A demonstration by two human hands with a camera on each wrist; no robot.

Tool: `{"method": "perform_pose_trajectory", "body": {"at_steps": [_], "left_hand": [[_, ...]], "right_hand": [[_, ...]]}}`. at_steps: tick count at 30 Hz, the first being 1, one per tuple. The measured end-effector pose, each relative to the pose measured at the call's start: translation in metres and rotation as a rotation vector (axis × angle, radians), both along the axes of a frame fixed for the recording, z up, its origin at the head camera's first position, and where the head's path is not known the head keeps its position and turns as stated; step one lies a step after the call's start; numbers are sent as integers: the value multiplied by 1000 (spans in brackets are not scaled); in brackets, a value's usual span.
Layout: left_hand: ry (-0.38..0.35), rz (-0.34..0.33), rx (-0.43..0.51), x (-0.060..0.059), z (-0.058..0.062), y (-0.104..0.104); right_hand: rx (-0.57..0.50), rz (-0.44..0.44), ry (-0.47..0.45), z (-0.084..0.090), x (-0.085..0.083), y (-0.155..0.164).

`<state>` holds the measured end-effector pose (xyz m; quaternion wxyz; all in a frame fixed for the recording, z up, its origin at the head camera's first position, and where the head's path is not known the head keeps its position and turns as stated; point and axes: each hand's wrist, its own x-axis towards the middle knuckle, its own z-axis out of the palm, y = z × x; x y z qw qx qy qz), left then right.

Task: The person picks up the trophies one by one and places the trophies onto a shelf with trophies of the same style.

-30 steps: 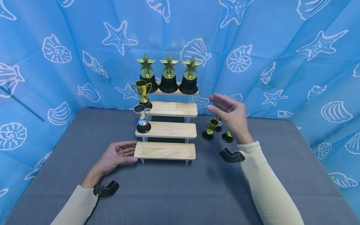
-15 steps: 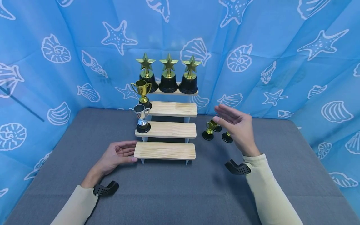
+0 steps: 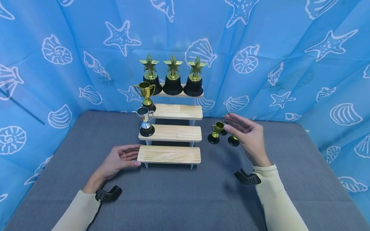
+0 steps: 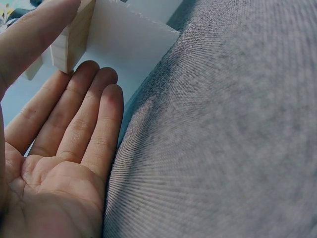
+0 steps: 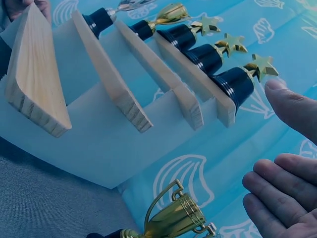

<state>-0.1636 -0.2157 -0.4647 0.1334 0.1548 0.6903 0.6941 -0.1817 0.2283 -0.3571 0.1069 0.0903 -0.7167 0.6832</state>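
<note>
My left hand (image 3: 115, 162) rests at the left end of a four-tier wooden display stand (image 3: 169, 154). In the left wrist view its straight fingers (image 4: 79, 119) touch the bottom shelf's end, thumb above. To the right of the stand my right hand (image 3: 247, 138) hovers with nothing in it, thumb and fingers apart. Right by its fingertips stands a gold trophy cup (image 3: 218, 127). A silver trophy cup (image 3: 223, 132) behind it and another gold trophy cup (image 3: 233, 141) are partly hidden by the hand.
Three star trophies (image 3: 173, 84) stand along the top shelf. At the left end of the second shelf down is a gold cup (image 3: 146, 91), and below it a silver cup (image 3: 145, 117). A blue shell-print curtain (image 3: 274, 38) hangs behind the grey table (image 3: 185, 199).
My right hand has come down and to the right, from beside the upper shelves to the cups on the table. My left hand stays at the bottom shelf.
</note>
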Motion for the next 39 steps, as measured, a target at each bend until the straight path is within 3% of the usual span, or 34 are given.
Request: {"method": "perform_pose_trajectory", "body": {"at_steps": [17, 26, 34, 39], "left_hand": [[-20, 0, -4, 0, 3, -1], [-20, -5, -14, 0, 4, -1], [-12, -9, -8, 0, 3, -1], [-5, -5, -7, 0, 2, 0]], "right_hand": [[-31, -99, 44, 0, -4, 20], [-67, -207, 53, -3, -9, 39], [-28, -240, -16, -12, -15, 52], [107, -238, -84, -24, -21, 59]]}}
